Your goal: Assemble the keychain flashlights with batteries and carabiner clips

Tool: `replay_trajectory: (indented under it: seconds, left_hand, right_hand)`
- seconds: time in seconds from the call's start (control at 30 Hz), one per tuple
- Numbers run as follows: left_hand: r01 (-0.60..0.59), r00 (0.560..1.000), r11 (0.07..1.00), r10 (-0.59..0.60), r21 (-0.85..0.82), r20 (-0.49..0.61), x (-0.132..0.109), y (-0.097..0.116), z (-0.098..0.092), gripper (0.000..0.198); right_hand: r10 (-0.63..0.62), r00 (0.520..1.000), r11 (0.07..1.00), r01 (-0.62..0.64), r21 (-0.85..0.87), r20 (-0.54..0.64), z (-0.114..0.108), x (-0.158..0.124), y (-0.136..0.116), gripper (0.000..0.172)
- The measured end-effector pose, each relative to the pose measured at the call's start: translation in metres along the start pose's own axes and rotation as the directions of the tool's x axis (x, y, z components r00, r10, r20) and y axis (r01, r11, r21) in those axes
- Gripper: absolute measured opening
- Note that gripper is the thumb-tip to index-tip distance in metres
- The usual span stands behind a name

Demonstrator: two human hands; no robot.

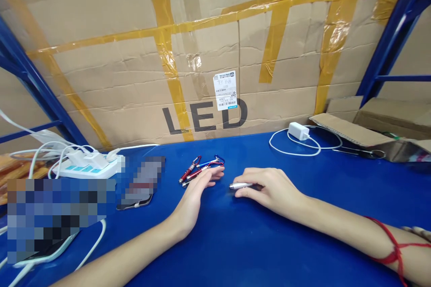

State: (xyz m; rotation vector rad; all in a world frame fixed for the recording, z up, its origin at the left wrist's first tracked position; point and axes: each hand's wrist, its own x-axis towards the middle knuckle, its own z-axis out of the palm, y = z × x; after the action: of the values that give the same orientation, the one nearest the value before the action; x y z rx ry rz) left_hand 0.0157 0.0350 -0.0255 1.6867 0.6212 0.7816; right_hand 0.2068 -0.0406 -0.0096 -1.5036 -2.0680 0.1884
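Just right of the middle, my right hand (269,184) grips a small silver keychain flashlight (239,185) between thumb and fingers, its metal end pointing left. My left hand (195,199) is turned on edge with its fingers stretched out, beside a small group of keychain flashlights. Among these are a red one (187,172) with a carabiner clip and a blue one (208,163) behind it. Another red flashlight (197,175) is partly covered by my left fingers. Whether those fingers touch it, I cannot tell.
A large taped cardboard box (128,76) stands along the back of the blue table (229,242). To the left are a phone (143,184), a white power strip (90,168) with cables, and a pixelated device. A white charger (298,131) and an open carton (357,136) sit at right.
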Motion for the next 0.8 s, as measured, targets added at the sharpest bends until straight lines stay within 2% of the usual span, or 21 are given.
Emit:
replay_trajectory:
  seconds: [0.37,0.8]
  left_hand:
    - [0.001,1.000,1.000,-0.001,0.019,0.003,0.000,0.000,-0.001,0.039]
    - [-0.027,0.999,0.999,0.026,0.019,0.018,0.005,-0.010,-0.005,0.038]
  right_hand:
    - [0.027,1.000,0.999,-0.027,-0.021,0.006,0.000,0.000,0.002,0.018]
    - [0.019,0.999,1.000,-0.019,-0.004,0.045,-0.001,0.001,0.000,0.023]
